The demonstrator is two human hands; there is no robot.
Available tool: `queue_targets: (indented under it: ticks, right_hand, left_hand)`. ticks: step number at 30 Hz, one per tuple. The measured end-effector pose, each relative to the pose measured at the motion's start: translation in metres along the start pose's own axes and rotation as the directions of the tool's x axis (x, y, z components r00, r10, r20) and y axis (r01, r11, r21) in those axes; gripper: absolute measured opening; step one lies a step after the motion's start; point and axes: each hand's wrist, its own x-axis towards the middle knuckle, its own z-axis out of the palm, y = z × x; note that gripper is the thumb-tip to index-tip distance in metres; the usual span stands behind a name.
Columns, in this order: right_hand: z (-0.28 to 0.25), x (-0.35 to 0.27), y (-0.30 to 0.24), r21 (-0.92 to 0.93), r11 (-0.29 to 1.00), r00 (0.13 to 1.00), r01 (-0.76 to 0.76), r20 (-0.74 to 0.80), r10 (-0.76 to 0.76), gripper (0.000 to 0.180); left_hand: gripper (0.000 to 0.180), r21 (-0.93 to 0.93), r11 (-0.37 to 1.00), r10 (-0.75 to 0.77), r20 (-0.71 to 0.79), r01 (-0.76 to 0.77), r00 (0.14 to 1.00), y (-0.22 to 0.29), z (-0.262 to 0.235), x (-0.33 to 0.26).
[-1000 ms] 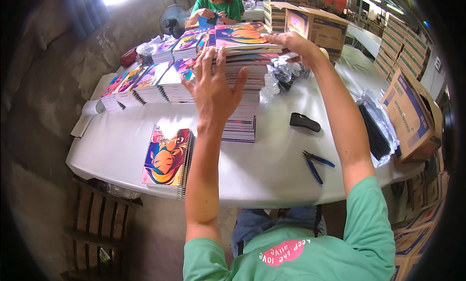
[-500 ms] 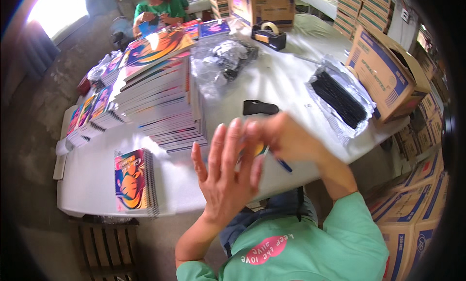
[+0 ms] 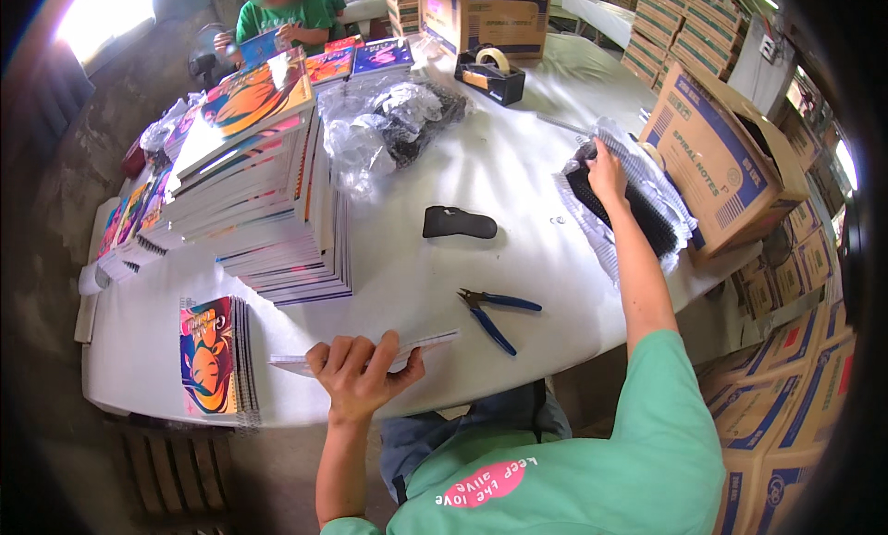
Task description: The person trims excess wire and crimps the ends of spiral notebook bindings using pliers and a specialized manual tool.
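My left hand (image 3: 356,373) is closed on a thin notebook (image 3: 433,342), seen nearly edge-on above the table's near edge, its cover turned out of sight. At the far right my right arm is stretched out. My right hand (image 3: 606,174) pinches at the far end of a pile of black spiral binding coils (image 3: 592,198) lying on crumpled white wrapping (image 3: 682,228); the fingertips are partly hidden. Blue-handled cutting pliers (image 3: 493,320) lie with handles spread between my arms. Behind them rests a black pouch-like object (image 3: 460,222).
Tall stacks of unbound notebooks (image 3: 305,230) stand at left, with several coil-bound notebooks (image 3: 211,359) nearer. Farther back are a clear plastic bag (image 3: 370,137), a tape dispenser (image 3: 490,75) and a carton (image 3: 504,22). An open carton (image 3: 717,156) borders the coils. A co-worker (image 3: 285,22) sits across.
My hands have separated from close together. The right reached far right to the coils, while the left moved lower and left with the notebook. The pliers now show fully; the view shifted slightly.
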Motion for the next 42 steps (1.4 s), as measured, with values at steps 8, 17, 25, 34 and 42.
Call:
queue_targets:
  ticks: [8,17,25,34,42]
  right_hand:
    - [-0.102,-0.124,-0.143,0.511,0.640,0.727,0.574,0.041,-0.685,0.049]
    - [-0.080,-0.225,-0.156,0.913,0.394,0.657,0.104,0.235,-0.716,0.028]
    - [-0.071,-0.264,-0.161,0.914,0.403,0.705,-0.041,0.312,-0.637,0.029]
    - [-0.078,-0.253,-0.152,0.923,0.374,0.703,-0.089,0.324,-0.633,0.030]
    - [-0.084,-0.237,-0.156,0.868,0.451,0.741,0.207,0.162,-0.652,0.023]
  left_hand:
    - [0.045,0.114,0.988,-0.103,-0.041,0.107,0.994,-0.005,0.011,-0.012]
    - [0.051,0.060,0.954,-0.294,-0.031,0.295,0.955,0.015,0.023,-0.006]
    - [0.053,0.012,0.949,-0.314,-0.037,0.314,0.949,0.025,0.032,-0.001]
    - [0.048,-0.031,0.919,-0.394,-0.032,0.393,0.918,0.041,0.038,0.005]
    - [0.031,-0.074,0.951,-0.304,-0.035,0.301,0.952,0.048,0.041,0.003]
